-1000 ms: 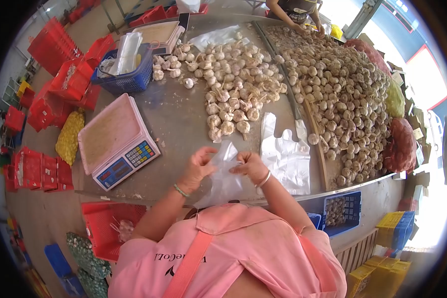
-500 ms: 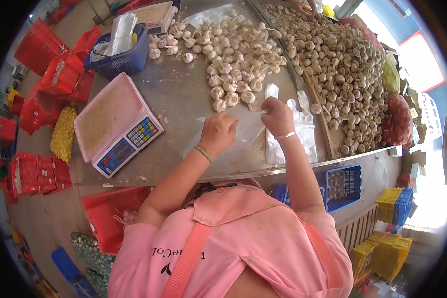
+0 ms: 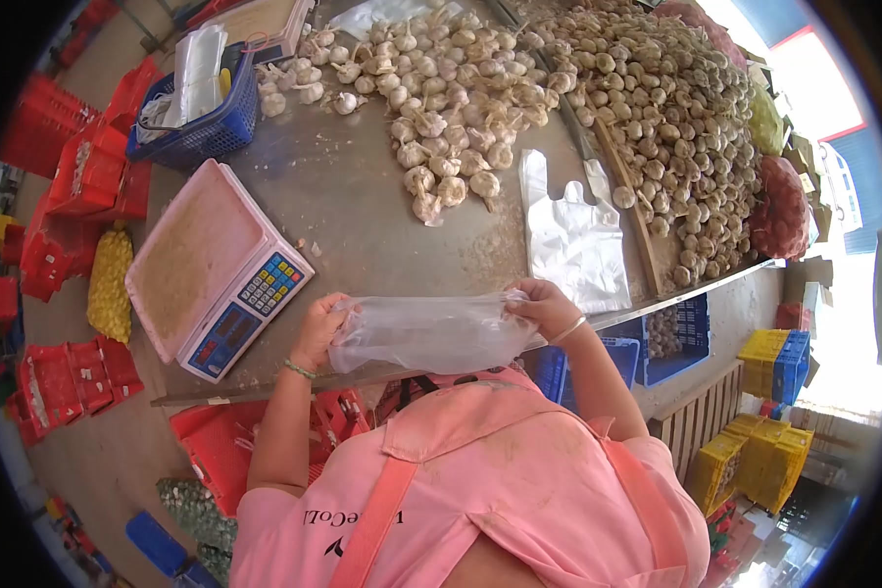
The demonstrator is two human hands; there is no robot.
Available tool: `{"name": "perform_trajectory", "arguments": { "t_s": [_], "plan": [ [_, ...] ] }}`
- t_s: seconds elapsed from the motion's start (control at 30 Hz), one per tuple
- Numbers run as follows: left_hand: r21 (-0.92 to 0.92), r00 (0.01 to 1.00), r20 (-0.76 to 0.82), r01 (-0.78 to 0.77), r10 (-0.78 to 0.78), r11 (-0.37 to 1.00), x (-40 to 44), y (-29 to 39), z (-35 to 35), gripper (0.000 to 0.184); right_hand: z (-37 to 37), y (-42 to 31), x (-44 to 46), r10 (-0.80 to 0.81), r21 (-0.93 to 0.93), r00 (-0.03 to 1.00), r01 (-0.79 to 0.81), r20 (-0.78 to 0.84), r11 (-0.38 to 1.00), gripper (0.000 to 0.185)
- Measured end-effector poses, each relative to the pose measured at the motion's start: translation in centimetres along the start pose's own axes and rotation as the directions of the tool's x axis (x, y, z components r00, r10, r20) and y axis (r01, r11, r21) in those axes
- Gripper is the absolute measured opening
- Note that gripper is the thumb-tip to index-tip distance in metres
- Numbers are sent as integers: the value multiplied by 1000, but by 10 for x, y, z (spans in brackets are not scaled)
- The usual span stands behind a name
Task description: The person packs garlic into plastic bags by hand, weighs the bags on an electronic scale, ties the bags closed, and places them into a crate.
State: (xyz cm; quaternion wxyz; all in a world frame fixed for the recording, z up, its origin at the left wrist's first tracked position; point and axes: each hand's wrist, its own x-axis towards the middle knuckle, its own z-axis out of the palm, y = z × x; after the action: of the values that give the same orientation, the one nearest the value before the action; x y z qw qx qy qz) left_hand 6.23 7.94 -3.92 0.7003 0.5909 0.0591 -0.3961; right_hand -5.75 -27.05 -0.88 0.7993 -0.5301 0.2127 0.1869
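Observation:
A clear plastic bag [image 3: 426, 331] is stretched sideways between my two hands, close to the table's front edge. My left hand [image 3: 320, 330] is closed on one end of it, near the scale. Its other end is pinched by my right hand [image 3: 544, 310]. Beyond the bag, a pile of cleaned garlic bulbs [image 3: 451, 108] lies on the metal table [image 3: 333, 206]. White plastic carrier bags [image 3: 578, 245] lie flat just past my right hand.
A digital scale [image 3: 206, 269] stands at left, with a blue basket [image 3: 206, 127] of bags behind it. A wooden strip [image 3: 627, 196] borders a large heap of unpeeled garlic [image 3: 676, 127] at right. Red crates [image 3: 216, 441] and a blue crate [image 3: 678, 343] sit below the table edge.
Both hands have drawn back toward my body and spread apart, pulling the clear bag out wide between them. The white carrier bags are now uncovered by my right hand.

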Motion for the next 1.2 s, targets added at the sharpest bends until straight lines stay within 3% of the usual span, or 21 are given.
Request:
{"name": "perform_trajectory", "arguments": {
  "t_s": [0.03,0.07,0.1,0.13,0.2,0.23,0.3,0.4,0.53,0.63,0.67,0.7,0.77,0.8,0.87,0.9,0.93,1.0,1.07,1.13,1.2],
  "plan": [
    [103,999,-32,17,-14,995,4,0,-1,12,-2,1,11,39,-122,999,-42,-26,992,13],
    [102,999,-42,19,-14,995,16,-10,-8,12,-3,8,29,67,-107,995,-74,-68,992,11],
    [259,995,-96,19,6,966,33,-27,-19,15,-9,19,50,93,-91,990,-103,-106,990,11],
    [414,989,-145,28,35,910,47,-33,-24,18,-20,26,72,72,-293,990,-106,-124,950,17],
    [691,941,-330,186,77,698,64,-21,-13,21,-17,19,102,-62,-705,961,-154,-270,693,26],
    [783,925,-349,199,151,589,77,-23,-16,26,-21,19,118,-237,-893,945,-104,-226,438,35],
    [893,900,-356,247,252,377,99,-12,-11,33,-23,4,137,-221,-922,949,-134,-225,363,36],
    [897,906,-368,286,210,338,143,-9,-14,34,-41,-19,161,-193,-941,945,-207,-262,266,35],
    [862,885,-392,257,252,438,219,29,33,32,-98,-78,194,-184,-902,920,-272,-345,334,28],
    [879,888,-347,195,303,435,285,48,53,30,-154,-123,238,-330,-913,876,-242,-351,327,27],
    [778,882,-423,234,209,583,306,51,56,29,-164,-140,251,-329,-899,861,-274,-388,342,23],
    [779,879,-423,227,222,585,327,53,56,29,-172,-151,263,-391,-892,831,-247,-397,379,21],
    [642,839,-449,64,307,764,359,59,56,26,-178,-172,275,-408,-862,789,-286,-460,419,17],
    [730,795,-416,2,442,684,345,95,86,21,-182,-176,275,-413,-862,786,-281,-459,422,17],
    [720,786,-373,-91,493,689,357,112,88,20,-191,-177,270,-592,-874,741,14,-317,486,19],
    [701,773,-333,-180,540,690,357,123,94,18,-192,-176,263,-687,-866,655,98,-314,490,22],
    [659,793,-350,-169,498,733,352,133,99,17,-192,-177,255,-688,-867,654,98,-314,489,22],
    [625,788,-317,-245,527,741,340,147,102,16,-188,-178,233,-512,-457,752,314,-415,832,24],
    [603,782,-248,-337,571,723,315,156,117,11,-173,-181,209,-503,-341,762,384,-408,858,24],
    [715,650,-198,-416,733,562,289,164,131,8,-158,-186,183,-512,-219,741,465,-434,858,23],
    [688,680,-213,-405,701,602,248,179,141,7,-148,-191,162,-475,-183,764,441,-437,879,22]
  ]
}}
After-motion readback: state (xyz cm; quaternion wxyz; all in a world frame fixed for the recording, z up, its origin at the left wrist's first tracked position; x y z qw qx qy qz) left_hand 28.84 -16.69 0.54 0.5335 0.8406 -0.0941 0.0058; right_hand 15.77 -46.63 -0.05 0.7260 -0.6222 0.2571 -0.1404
